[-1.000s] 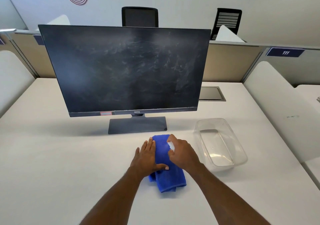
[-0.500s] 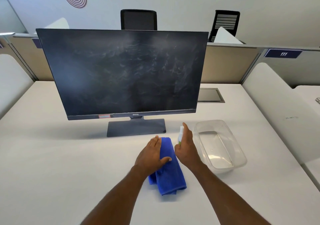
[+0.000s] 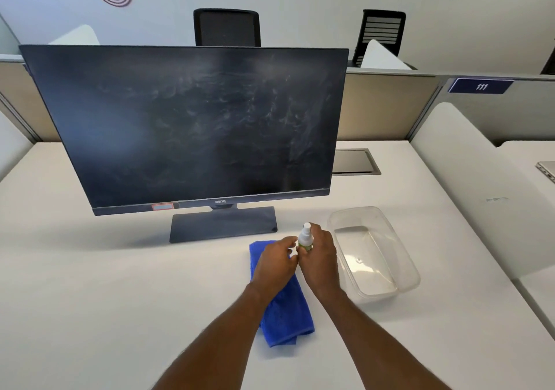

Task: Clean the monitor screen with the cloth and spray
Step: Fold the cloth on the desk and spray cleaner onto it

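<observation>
A: Screen (image 3: 186, 125), smeared, stands at eleven o'clock from the hands. And the cloth (image 3: 282, 314)?
B: Flat at six o'clock from the stand (image 3: 223, 223), under the left hand (image 3: 274, 265). Its curled fingers meet the bottle (image 3: 305, 238); pinching or not, I cannot tell. The right hand (image 3: 319, 259) wraps the bottle, with the tub (image 3: 375, 254) at three o'clock.
A: Step?
B: Readying the spray, I'd judge. Next: nozzle toward cloth, press.

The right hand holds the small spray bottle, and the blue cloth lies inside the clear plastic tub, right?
Not quite. The head view shows the blue cloth lying on the table beside the clear plastic tub, not inside it. The right hand does hold the small spray bottle.
</observation>
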Tool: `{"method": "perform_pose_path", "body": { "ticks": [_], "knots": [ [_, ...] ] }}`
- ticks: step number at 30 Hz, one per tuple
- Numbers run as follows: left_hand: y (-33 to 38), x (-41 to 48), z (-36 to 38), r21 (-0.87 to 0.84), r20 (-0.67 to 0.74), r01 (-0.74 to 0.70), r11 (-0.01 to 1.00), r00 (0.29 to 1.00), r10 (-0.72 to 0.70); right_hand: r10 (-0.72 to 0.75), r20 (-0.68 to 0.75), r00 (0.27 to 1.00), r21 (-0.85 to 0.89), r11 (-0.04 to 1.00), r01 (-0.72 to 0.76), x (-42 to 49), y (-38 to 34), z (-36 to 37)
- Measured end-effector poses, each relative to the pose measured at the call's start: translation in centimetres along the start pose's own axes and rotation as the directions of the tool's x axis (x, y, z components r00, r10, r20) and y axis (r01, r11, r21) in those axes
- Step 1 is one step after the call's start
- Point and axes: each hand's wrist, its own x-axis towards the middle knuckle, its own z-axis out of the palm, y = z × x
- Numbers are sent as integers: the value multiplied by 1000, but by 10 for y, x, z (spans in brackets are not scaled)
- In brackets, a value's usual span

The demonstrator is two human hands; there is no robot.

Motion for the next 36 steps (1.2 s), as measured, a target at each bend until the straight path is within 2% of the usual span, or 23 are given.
{"method": "perform_pose_path", "body": {
  "ticks": [6, 17, 23, 27, 30, 33, 36],
  "knots": [
    [0, 9, 11, -52, -27, -36, 998, 999, 34, 30, -11, 999, 41, 999, -29, 2, 5, 7],
    [-2, 12, 19, -152, -45, 12, 988, 999, -19, 69, -2, 998, 50, 996, -69, 6, 8, 10],
    [-4, 14, 20, -86, -36, -14, 996, 999, 11, 110, 19, 994, 61, 992, -111, 6, 4, 9],
    [0, 7, 15, -102, -38, -53, 993, 998, 49, 190, -124, 974, 91, 979, -180, -9, -9, 9],
    [-7, 3, 8, -81, -35, 29, 996, 999, -32, 242, -197, 950, 107, 968, -225, -28, -14, 15],
    [-18, -4, -3, -72, -187, 106, 992, 975, -117, 307, -169, 936, 77, 951, -298, -47, -11, 26],
    [-24, -13, -13, 55, -331, 203, 978, 928, -174, 411, -50, 910, -63, 908, -413, -52, -11, 30]
  ]
}}
